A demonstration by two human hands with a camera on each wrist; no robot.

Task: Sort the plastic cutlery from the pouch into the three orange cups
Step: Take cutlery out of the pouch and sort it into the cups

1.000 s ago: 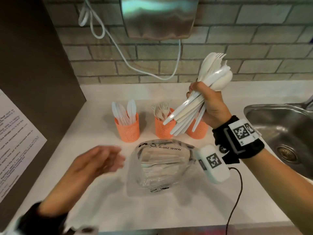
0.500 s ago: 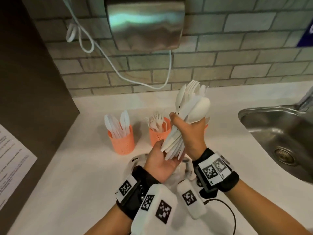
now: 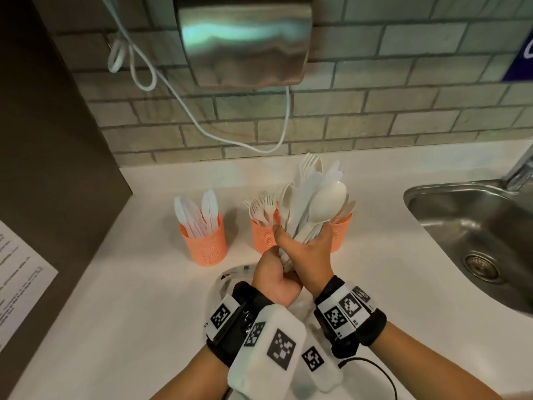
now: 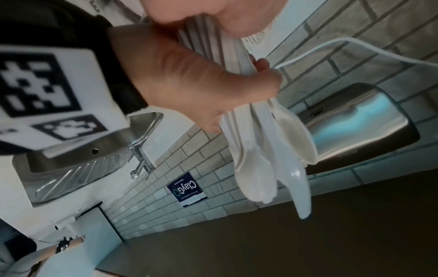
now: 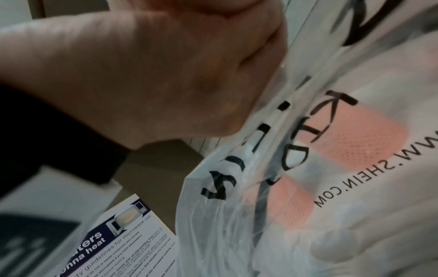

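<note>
Third orange mesh cup (image 3: 341,232) mostly hidden behind the white plastic cutlery bundle (image 3: 314,203) & right hand (image 3: 310,255). Clear plastic pouch (image 3: 230,277) largely covered by wrists; contents can't tell. Steel sink (image 3: 473,226) cut off at right edge.

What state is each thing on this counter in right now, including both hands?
Cutlery bundle: upright, gripped by both hands.
Right hand: wrapped round the handles.
Left hand: gripping the handle ends.
Left cup: upright, holds knives.
Middle cup: upright, holds forks.
Right cup: upright, mostly hidden.
Pouch: lying on the counter.
</note>
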